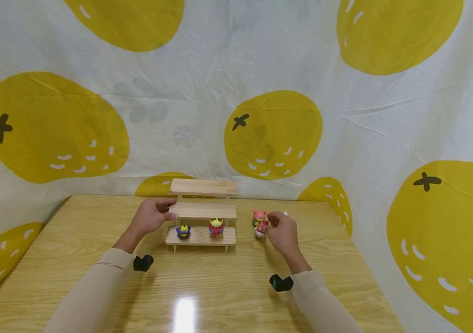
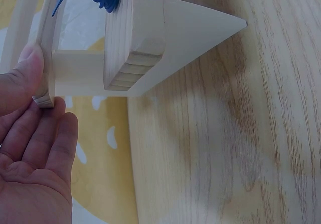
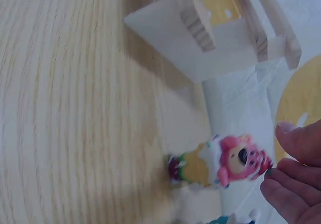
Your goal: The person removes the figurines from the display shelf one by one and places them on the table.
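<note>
My left hand (image 1: 150,216) pinches the left end of the middle tier of a three-tier wooden display stand (image 1: 203,210). In the left wrist view, the thumb lies on the tier's face and fingertips sit at its edge. My right hand (image 1: 282,232) is at a pink bear figurine (image 3: 241,158) with a red hat, right of the stand. Its fingertips are right at the hat, and the thumb is apart from the fingers. Behind the bear is another pink figurine (image 1: 259,215). A yellow-and-blue caped figurine (image 1: 183,231) and a red-suited, yellow-headed figurine (image 1: 216,227) stand on the lowest tier.
The stand is on a wood-grain table (image 1: 215,286) near its back edge. A white cloth (image 1: 203,129) with large yellow fruit prints hangs behind and at both sides. Part of a teal-and-white figurine (image 3: 230,219) shows near the bear in the right wrist view.
</note>
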`<state>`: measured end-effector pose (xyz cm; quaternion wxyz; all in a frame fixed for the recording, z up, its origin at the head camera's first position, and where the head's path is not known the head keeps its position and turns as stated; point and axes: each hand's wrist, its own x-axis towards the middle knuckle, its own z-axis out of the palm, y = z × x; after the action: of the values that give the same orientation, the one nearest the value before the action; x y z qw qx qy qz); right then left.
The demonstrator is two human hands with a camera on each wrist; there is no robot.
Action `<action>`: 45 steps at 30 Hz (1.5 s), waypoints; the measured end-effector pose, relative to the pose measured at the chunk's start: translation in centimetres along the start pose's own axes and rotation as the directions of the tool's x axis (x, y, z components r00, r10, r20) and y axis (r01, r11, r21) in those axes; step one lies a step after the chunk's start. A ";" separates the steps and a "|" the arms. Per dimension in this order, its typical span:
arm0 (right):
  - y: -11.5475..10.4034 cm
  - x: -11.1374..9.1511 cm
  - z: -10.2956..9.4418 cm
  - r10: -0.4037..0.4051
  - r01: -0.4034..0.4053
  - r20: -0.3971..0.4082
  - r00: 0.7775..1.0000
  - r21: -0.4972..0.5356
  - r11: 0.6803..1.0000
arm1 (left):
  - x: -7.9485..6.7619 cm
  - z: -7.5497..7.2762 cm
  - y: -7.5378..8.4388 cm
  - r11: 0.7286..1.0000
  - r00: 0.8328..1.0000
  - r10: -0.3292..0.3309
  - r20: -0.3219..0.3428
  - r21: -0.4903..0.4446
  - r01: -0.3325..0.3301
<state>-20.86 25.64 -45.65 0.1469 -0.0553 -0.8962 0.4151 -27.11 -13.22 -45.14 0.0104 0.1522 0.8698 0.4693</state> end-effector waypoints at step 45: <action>-5.8 -2.0 5.2 -0.128 -0.024 0.370 0.920 0.381 0.924 | 0.3 0.3 -0.4 1.000 1.000 0.009 -0.024 0.006 -0.009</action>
<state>-20.45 17.68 -44.86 -0.0147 0.0817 -0.8115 0.5784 -27.45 -13.12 -45.56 -0.0029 0.1504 0.8706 0.4685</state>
